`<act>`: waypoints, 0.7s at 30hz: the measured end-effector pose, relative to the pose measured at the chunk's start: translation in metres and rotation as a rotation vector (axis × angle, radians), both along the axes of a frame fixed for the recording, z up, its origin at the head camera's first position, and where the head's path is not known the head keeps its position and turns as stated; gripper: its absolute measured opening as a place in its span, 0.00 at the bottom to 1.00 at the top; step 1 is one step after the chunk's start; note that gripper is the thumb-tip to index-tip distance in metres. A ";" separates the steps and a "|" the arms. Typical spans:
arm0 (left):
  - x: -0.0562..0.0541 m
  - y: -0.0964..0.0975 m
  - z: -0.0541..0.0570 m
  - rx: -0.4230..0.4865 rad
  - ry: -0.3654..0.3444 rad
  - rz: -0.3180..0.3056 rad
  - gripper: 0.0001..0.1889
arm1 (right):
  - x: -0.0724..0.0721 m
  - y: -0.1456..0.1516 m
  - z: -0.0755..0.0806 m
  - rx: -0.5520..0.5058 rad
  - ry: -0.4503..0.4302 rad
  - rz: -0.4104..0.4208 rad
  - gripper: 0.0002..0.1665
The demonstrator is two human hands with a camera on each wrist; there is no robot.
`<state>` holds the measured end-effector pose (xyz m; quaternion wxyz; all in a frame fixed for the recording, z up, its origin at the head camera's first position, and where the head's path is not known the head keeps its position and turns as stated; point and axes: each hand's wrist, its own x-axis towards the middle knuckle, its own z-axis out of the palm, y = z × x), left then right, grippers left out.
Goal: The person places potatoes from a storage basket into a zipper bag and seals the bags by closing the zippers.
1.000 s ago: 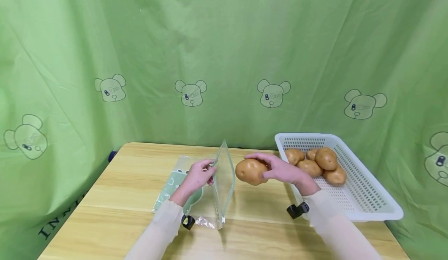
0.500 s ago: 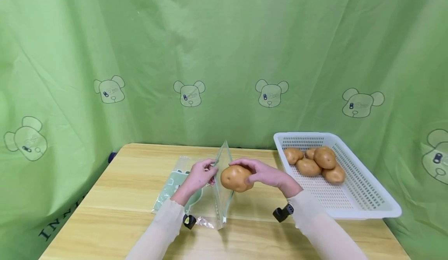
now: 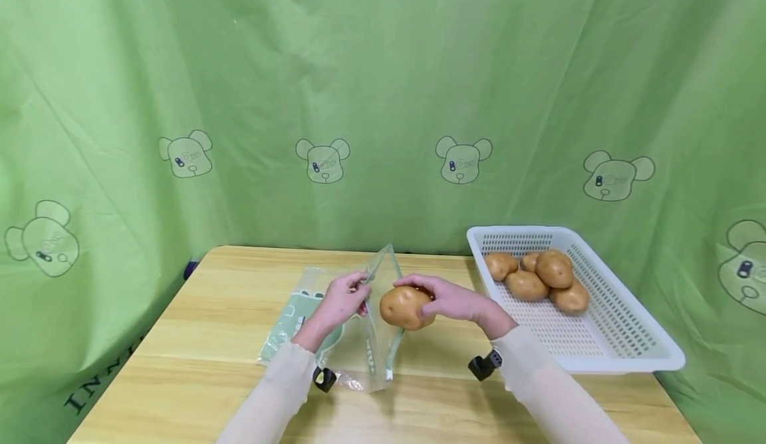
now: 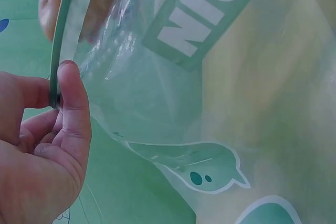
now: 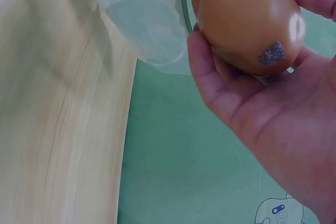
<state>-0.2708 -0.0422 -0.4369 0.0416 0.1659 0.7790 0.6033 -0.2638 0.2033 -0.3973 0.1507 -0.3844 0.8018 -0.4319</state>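
Observation:
Between thumb and fingers, my left hand (image 3: pixel 342 301) pinches the green-edged rim of a clear plastic zip bag (image 4: pixel 157 93) with green and white print. The bag's mouth gapes toward the right. My right hand (image 3: pixel 451 300) grips a smooth brown potato (image 3: pixel 403 308) from its right side, its fingers curled round it. In the head view the potato stands at the bag's mouth, its left end overlapping the opening. A dark rough patch marks the potato (image 5: pixel 247 19) in the right wrist view. How deep its far end reaches into the bag is unclear.
A white perforated plastic basket (image 3: pixel 634 354) with several potatoes (image 3: pixel 553 269) stands at the right of the wooden table (image 3: pixel 197 337). A flat plastic bag with a green print (image 3: pixel 287 321) lies under my left forearm. A green curtain (image 3: pixel 389 65) hangs behind.
My right hand has carried the potato leftward from beside the basket to the bag's mouth. The bag's near lower corner has swung slightly right. My left hand has kept its pinch.

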 end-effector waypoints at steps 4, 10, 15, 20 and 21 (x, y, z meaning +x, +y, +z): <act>0.001 0.001 0.002 0.016 -0.032 0.004 0.16 | 0.001 -0.001 0.000 0.069 0.038 -0.047 0.37; 0.000 0.006 0.007 0.044 -0.049 0.027 0.16 | 0.003 -0.006 0.003 0.175 0.087 -0.114 0.33; 0.000 0.011 0.013 0.049 -0.055 0.048 0.14 | 0.003 -0.012 0.003 0.227 0.108 -0.157 0.33; 0.000 0.014 0.018 0.070 -0.073 0.072 0.11 | 0.001 -0.016 0.001 0.244 0.149 -0.164 0.35; -0.001 0.014 0.019 0.074 -0.082 0.078 0.11 | 0.001 -0.017 0.001 0.244 0.157 -0.164 0.35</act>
